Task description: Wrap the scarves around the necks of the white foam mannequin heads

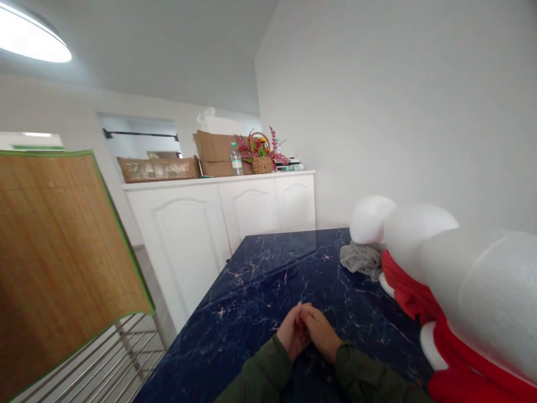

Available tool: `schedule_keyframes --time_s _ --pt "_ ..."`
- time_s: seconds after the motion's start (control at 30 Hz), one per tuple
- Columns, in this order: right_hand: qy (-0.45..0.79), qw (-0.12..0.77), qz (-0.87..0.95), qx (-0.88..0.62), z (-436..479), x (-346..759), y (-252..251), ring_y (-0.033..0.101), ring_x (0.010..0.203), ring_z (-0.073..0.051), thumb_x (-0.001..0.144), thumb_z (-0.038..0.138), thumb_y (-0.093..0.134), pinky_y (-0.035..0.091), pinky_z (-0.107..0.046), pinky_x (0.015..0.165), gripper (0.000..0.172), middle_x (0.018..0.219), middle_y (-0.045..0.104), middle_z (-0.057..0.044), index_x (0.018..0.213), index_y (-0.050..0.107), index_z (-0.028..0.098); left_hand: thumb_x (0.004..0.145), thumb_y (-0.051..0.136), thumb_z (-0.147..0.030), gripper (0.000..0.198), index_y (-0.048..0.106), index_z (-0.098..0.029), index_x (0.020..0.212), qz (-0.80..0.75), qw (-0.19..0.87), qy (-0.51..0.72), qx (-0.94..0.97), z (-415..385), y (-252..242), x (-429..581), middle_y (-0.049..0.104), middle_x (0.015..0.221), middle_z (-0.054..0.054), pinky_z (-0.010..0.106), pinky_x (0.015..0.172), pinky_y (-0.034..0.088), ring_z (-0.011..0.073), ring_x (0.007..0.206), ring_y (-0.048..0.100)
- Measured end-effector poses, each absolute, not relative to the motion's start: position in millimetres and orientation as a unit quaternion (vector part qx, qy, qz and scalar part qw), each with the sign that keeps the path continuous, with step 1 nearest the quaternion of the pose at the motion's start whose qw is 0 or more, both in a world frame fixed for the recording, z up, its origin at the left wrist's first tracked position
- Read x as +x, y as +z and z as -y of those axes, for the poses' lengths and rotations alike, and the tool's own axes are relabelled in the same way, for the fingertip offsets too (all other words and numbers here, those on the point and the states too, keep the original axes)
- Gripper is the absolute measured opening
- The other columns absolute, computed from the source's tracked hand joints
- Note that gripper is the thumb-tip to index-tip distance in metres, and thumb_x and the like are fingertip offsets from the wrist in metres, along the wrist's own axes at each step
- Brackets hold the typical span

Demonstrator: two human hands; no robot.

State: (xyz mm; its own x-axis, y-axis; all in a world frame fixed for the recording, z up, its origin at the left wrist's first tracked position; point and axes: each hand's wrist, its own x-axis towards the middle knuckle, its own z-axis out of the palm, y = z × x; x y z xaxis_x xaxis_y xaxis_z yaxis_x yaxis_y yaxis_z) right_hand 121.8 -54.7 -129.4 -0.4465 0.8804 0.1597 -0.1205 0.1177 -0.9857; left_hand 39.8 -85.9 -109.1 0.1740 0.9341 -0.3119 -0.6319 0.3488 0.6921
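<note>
My left hand [290, 331] and my right hand [319, 330] are clasped together, fingers folded against each other, low in the middle of the head view. They rest on or just over a dark blue marble-patterned table [268, 280]. No object shows in either hand. Dark green sleeves cover both forearms. To the right of my hands a red cloth [409, 291] and a crumpled grey cloth [361, 259] lie on the table, beside and under white rounded foam-like forms [423, 229].
Beyond the table stands a white cabinet [188, 218]. On it are cardboard boxes [157, 169], a clear bottle [236, 160] and a woven flower basket [262, 164]. At left, a green-edged bamboo mat [62, 252] hangs over a metal rack [126, 347].
</note>
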Motion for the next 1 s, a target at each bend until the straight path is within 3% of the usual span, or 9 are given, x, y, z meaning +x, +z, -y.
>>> schedule_keyframes --time_s 0.07,0.23,0.37,0.6,0.77,1.0 --pt "0.583 0.424 0.618 -0.314 55 122 -129 0.045 0.045 -0.009 0.080 0.041 0.040 0.034 -0.021 0.044 0.033 0.052 0.047 0.002 0.059 0.048 0.017 0.078 0.045 -0.045 0.035 0.056 -0.016 0.095 -0.364 0.741 0.528 0.200 86 -109 40 0.051 0.052 -0.003 0.021 0.054 0.035 0.0091 0.047 0.048" --pt "0.578 0.421 0.623 -0.317 53 119 -128 0.044 0.043 -0.009 0.082 0.037 0.037 0.034 -0.021 0.043 0.031 0.049 0.046 0.002 0.060 0.048 0.017 0.081 0.042 -0.041 0.034 0.056 -0.016 0.100 -0.373 0.744 0.518 0.195 85 -107 38 0.044 0.044 -0.006 0.019 0.047 0.030 0.0063 0.037 0.038" --pt "0.571 0.422 0.626 -0.325 54 120 -125 0.044 0.042 -0.009 0.082 0.034 0.036 0.035 -0.021 0.041 0.030 0.048 0.045 0.002 0.059 0.046 0.017 0.080 0.047 -0.038 0.031 0.056 -0.016 0.100 -0.386 0.740 0.513 0.202 85 -106 39 0.047 0.047 -0.005 0.020 0.051 0.033 0.0078 0.041 0.042" --pt "0.566 0.417 0.633 -0.324 56 122 -121 0.045 0.041 -0.010 0.082 0.034 0.035 0.035 -0.021 0.040 0.031 0.048 0.045 0.002 0.059 0.045 0.017 0.077 0.051 -0.044 0.031 0.058 -0.014 0.076 -0.401 0.717 0.528 0.214 85 -111 40 0.040 0.039 -0.006 0.021 0.048 0.030 0.0067 0.036 0.035" --pt "0.573 0.417 0.626 -0.326 56 123 -121 0.043 0.039 -0.009 0.083 0.032 0.034 0.035 -0.021 0.039 0.029 0.048 0.044 0.003 0.060 0.044 0.017 0.078 0.051 -0.041 0.037 0.046 -0.015 0.053 -0.415 0.714 0.526 0.201 86 -109 42 0.041 0.038 -0.005 0.020 0.047 0.032 0.0052 0.035 0.035" --pt "0.562 0.414 0.633 -0.334 57 124 -118 0.043 0.041 -0.008 0.082 0.026 0.034 0.034 -0.020 0.041 0.027 0.047 0.046 0.003 0.059 0.044 0.017 0.082 0.044 -0.038 0.043 0.036 -0.016 0.046 -0.428 0.701 0.538 0.191 86 -105 44 0.035 0.033 -0.005 0.021 0.043 0.027 0.0058 0.032 0.031"
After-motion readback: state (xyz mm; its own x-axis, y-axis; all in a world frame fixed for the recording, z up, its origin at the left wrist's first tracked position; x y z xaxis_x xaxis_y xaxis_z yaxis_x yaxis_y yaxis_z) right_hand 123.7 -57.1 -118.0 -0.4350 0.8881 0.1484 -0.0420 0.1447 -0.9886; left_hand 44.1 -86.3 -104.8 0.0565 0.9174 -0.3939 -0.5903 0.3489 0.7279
